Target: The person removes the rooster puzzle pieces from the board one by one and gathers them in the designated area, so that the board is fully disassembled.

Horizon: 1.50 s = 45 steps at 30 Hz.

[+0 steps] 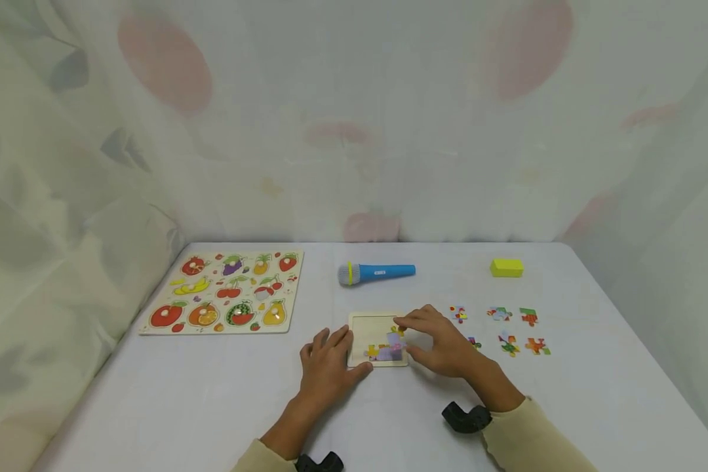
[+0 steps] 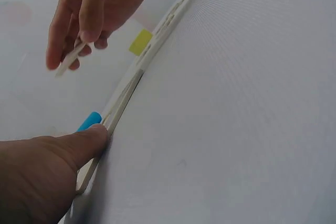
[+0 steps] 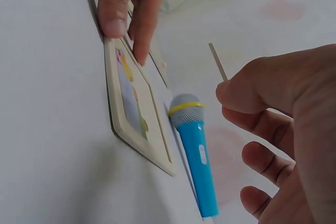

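Note:
A small wooden jigsaw tray lies in front of me, with several joined purple and yellow pieces along its front edge. My left hand holds the tray's front left corner, thumb on the front rim and fingers along the left side. Over the tray's right part, my right hand pinches a thin puzzle piece between thumb and fingers. Both wrist views show this piece edge-on and raised above the tray, so its printed face is hidden there.
Loose puzzle pieces lie to the right, one partly behind my right hand. Behind the tray is a blue toy microphone. A yellow block sits at the back right, and a fruit puzzle board at the left.

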Motion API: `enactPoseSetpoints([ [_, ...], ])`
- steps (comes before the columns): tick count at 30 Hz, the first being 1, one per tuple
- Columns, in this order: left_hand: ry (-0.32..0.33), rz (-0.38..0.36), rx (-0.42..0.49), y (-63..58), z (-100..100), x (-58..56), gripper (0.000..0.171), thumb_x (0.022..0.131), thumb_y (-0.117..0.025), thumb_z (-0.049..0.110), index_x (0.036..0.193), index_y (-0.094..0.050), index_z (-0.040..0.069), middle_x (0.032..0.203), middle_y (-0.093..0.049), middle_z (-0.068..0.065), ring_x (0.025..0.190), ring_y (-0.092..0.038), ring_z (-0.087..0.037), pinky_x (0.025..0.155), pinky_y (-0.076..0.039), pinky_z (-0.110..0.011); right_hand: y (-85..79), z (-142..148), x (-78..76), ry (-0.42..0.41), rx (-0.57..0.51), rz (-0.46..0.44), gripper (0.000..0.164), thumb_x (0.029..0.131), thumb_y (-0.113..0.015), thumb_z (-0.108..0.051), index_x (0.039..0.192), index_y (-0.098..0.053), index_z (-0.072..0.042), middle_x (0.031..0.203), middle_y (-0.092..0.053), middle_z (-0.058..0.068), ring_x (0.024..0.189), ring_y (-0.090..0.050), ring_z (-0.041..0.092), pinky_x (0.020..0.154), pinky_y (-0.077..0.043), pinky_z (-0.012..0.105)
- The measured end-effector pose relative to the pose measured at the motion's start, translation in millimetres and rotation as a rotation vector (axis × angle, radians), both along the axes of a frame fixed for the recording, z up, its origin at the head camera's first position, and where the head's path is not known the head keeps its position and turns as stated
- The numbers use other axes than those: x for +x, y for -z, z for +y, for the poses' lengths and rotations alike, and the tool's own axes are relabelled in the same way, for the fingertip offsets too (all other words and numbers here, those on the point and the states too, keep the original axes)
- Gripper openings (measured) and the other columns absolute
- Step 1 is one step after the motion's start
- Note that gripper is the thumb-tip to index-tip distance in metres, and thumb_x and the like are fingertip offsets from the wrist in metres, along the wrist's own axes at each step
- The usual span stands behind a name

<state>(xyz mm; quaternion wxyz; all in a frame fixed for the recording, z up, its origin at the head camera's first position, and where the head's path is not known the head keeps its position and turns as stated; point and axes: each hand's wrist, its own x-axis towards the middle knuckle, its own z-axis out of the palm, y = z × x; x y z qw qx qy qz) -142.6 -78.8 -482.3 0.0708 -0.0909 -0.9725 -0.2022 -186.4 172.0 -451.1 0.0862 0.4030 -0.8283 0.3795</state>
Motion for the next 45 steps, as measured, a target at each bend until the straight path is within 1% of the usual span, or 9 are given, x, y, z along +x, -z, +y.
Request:
enactPoseSetpoints([
  [5,-0.003,-0.026,0.006,1.6,0.6,0.6,0.075,0.079,-0.072,0.054,0.133,-0.058,0.006,0.141,-0.049,-0.006,0.13,-0.035,-0.037,0.094,-0.026,-0.06,0.2,23.1,9.0,0.026,-0.035,0.033,0.054,0.078,-0.074,-0.001,0.13,-0.062,-0.012,0.111,-0.063,-0.006,0.102,-0.05,0.014,0.082,-0.045,0.037],
  [6,-0.002,-0.027,0.009,1.7,0.9,0.8,0.075,0.079,-0.072,0.054,0.134,-0.058,0.006,0.141,-0.049,-0.006,0.129,-0.035,-0.038,0.094,-0.026,-0.06,-0.3,27.9,11.3,0.035,-0.04,0.025,0.055,0.078,-0.074,-0.001,0.13,-0.062,-0.012,0.11,-0.062,-0.007,0.102,-0.05,0.013,0.087,-0.044,0.038],
  [10,0.005,-0.017,0.012,1.8,1.7,1.2,0.075,0.079,-0.072,0.055,0.134,-0.058,0.006,0.141,-0.049,-0.006,0.129,-0.035,-0.037,0.093,-0.026,-0.06,-3.5,47.3,22.0,0.072,-0.063,0.006,0.057,0.077,-0.075,0.002,0.131,-0.061,-0.012,0.112,-0.062,-0.006,0.104,-0.05,0.016,0.087,-0.043,0.036],
  [14,0.015,-0.006,0.012,1.8,1.7,0.6,0.074,0.079,-0.071,0.054,0.133,-0.058,0.006,0.141,-0.049,-0.006,0.129,-0.036,-0.037,0.093,-0.026,-0.06,-6.6,66.2,34.2,0.116,-0.075,-0.002,0.057,0.077,-0.077,0.001,0.131,-0.061,-0.012,0.114,-0.063,-0.004,0.103,-0.051,0.018,0.081,-0.046,0.034],
  [20,0.012,0.003,0.011,1.6,1.5,-0.3,0.074,0.079,-0.072,0.054,0.133,-0.058,0.006,0.141,-0.05,-0.006,0.129,-0.036,-0.037,0.093,-0.026,-0.06,-1.4,91.2,46.7,0.163,-0.061,-0.027,0.057,0.078,-0.077,0.0,0.131,-0.06,-0.012,0.115,-0.063,-0.004,0.103,-0.051,0.015,0.081,-0.045,0.032],
  [26,0.008,0.003,0.006,1.7,1.4,0.4,0.073,0.079,-0.072,0.053,0.133,-0.058,0.006,0.141,-0.05,-0.006,0.128,-0.036,-0.038,0.093,-0.026,-0.06,7.9,111.9,56.0,0.174,-0.055,-0.023,0.059,0.075,-0.079,0.003,0.13,-0.061,-0.009,0.109,-0.064,-0.005,0.098,-0.05,0.016,0.08,-0.042,0.027],
  [30,0.001,0.002,0.004,1.9,0.7,0.8,0.073,0.079,-0.073,0.052,0.133,-0.058,0.006,0.141,-0.05,-0.006,0.129,-0.036,-0.038,0.093,-0.026,-0.06,12.6,120.7,59.6,0.189,-0.036,0.0,0.06,0.073,-0.079,0.003,0.129,-0.061,-0.007,0.103,-0.063,-0.007,0.095,-0.05,0.015,0.082,-0.039,0.023],
  [35,0.001,-0.008,0.005,0.5,0.4,1.0,0.072,0.08,-0.072,0.052,0.134,-0.057,0.006,0.141,-0.049,-0.007,0.129,-0.035,-0.038,0.094,-0.026,-0.06,19.0,125.8,62.6,0.18,-0.019,0.008,0.059,0.073,-0.079,0.003,0.128,-0.061,-0.005,0.101,-0.063,-0.008,0.093,-0.051,0.014,0.083,-0.037,0.021],
  [45,-0.005,-0.007,0.001,-1.0,-0.2,1.5,0.073,0.08,-0.072,0.052,0.134,-0.057,0.005,0.141,-0.049,-0.007,0.129,-0.035,-0.038,0.094,-0.026,-0.06,35.0,124.3,61.1,0.149,-0.024,-0.032,0.063,0.069,-0.08,0.007,0.128,-0.06,-0.004,0.103,-0.063,-0.007,0.097,-0.052,0.014,0.088,-0.032,0.014],
])
